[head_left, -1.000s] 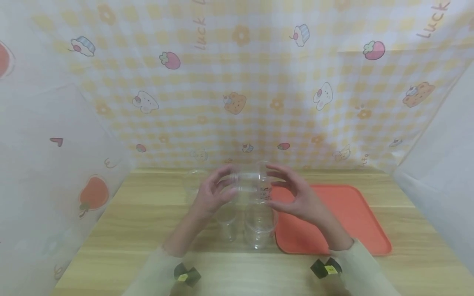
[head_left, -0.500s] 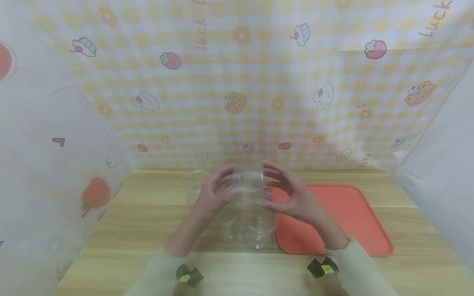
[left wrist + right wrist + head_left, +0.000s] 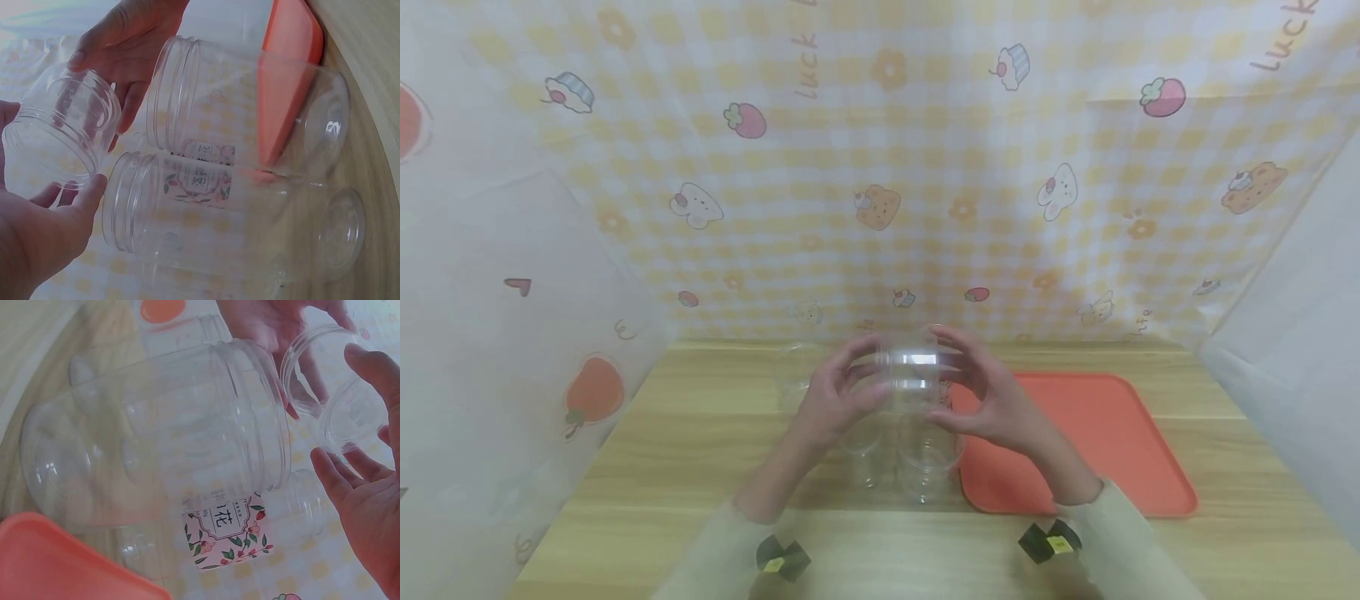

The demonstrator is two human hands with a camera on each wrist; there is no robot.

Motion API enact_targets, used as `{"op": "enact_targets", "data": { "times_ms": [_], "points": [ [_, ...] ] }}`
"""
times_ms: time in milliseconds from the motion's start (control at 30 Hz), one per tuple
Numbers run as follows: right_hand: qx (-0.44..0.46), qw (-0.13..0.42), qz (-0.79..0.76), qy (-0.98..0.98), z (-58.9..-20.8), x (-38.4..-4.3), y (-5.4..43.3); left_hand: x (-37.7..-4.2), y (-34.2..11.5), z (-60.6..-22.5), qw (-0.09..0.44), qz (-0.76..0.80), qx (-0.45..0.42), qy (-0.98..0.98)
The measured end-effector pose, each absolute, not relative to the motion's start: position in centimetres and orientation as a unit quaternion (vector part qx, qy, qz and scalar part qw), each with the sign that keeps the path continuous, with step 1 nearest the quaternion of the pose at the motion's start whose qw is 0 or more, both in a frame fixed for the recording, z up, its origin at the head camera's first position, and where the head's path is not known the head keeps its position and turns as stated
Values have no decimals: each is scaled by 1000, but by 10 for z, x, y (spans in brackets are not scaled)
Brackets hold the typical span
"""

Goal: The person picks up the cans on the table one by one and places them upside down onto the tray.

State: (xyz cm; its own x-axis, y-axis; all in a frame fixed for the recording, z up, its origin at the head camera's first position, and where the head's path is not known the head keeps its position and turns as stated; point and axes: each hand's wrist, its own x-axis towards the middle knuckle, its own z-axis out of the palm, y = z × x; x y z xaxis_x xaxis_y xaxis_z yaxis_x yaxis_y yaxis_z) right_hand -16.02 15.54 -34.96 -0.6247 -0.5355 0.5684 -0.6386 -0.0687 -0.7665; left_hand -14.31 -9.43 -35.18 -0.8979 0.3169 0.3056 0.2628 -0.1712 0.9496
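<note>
1. Clear jar (image 3: 916, 372) is held up over the bench (image 3: 700, 475), left of the red tray (image 3: 1097, 442).
2. Standing jars (image 3: 929, 454) are upright near it; holding it high probably avoids knocking them.
3. Left hand (image 3: 832, 398) curls round the threaded end, right hand (image 3: 1000, 398) round the base, likely for steadiness.
4. Its long axis runs side to side, roughly level; the mouth points left.

I could pass over the red tray (image 3: 1108, 433), right side; right hand (image 3: 988, 392) screens its far-left corner, clear jars (image 3: 928, 467) block just left of it, patterned backdrop (image 3: 820, 167) behind it.
</note>
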Motion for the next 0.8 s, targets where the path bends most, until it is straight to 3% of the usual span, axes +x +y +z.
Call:
{"op": "enact_targets", "data": {
  "times_ms": [533,800],
  "points": [
    [444,50,586,-676,-352,-160,159,-142,-107,-345,22,622,288,728],
    [432,64,588,-680,-353,-161,163,-139,-119,-343,-14,542,307,782]
  ]
}}
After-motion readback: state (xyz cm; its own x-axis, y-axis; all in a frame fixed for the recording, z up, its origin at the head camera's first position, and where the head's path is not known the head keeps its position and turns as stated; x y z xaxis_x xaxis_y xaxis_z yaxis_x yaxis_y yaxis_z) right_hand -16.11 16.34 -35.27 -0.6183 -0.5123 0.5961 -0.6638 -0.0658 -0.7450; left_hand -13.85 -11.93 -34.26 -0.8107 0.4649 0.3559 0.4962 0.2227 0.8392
